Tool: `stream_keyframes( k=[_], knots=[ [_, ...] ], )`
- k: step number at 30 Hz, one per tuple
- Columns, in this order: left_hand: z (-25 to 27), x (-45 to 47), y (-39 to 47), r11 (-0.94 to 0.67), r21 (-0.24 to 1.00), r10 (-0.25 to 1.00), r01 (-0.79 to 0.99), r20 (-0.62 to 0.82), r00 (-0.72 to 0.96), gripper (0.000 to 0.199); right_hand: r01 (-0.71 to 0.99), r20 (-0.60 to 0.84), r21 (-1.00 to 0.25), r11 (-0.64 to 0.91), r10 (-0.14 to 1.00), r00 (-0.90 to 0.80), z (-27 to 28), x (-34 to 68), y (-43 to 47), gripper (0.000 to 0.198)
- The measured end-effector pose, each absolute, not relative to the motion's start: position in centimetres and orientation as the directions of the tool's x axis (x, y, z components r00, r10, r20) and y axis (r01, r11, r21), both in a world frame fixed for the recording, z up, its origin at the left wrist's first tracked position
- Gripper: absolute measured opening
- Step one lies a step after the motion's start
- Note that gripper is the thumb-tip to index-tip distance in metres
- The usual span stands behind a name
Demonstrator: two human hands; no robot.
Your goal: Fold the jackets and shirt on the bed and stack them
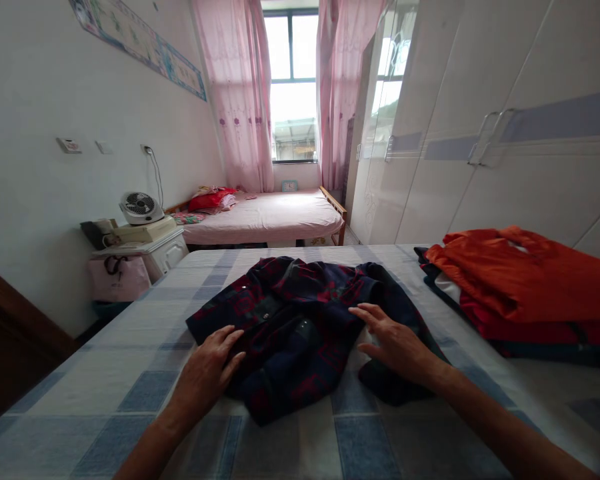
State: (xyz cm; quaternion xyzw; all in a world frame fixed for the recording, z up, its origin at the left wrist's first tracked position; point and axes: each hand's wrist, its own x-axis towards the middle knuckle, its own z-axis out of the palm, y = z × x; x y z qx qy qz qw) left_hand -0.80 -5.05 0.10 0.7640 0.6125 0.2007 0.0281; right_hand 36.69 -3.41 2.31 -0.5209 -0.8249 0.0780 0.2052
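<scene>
A dark navy jacket [300, 327] with a red pattern and small shiny buttons lies crumpled on the bed, its sleeves spread to the sides. My left hand [213, 363] is at its left side, fingers apart and reaching over the cloth. On the right, my right hand [390, 340] hovers at or touches the edge of the jacket near a sleeve, its fingers stretched out. Neither hand grips the cloth. Whether the fingertips press on it, I cannot tell.
The bed has a blue and white checked sheet [145, 393]. A stack of folded clothes with an orange garment [525, 280] on top sits to the right. Beyond are a smaller pink bed [275, 217], a cabinet with a fan [141, 207], and a white wardrobe [530, 187].
</scene>
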Motion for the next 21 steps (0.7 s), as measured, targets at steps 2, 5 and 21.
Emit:
stream_keyframes(
  k=[2,5,21],
  knots=[
    [-0.4,-1.5,-5.1,-0.192,0.267,0.952,0.944,0.284,0.113,0.044,0.868,0.217,-0.238,0.435,0.895,-0.389,1.8,35.3,-2.7,0.058],
    [-0.9,-2.5,-5.3,-0.113,0.292,0.964,0.950,0.266,0.032,0.048,0.889,0.200,-0.220,0.401,0.911,-0.361,1.6,34.1,-0.7,0.032],
    [-0.3,-3.5,-7.0,-0.048,0.351,0.988,0.935,0.157,-0.008,0.067,0.663,0.301,-0.663,0.348,0.935,-0.189,5.5,39.4,3.4,0.036]
  ],
)
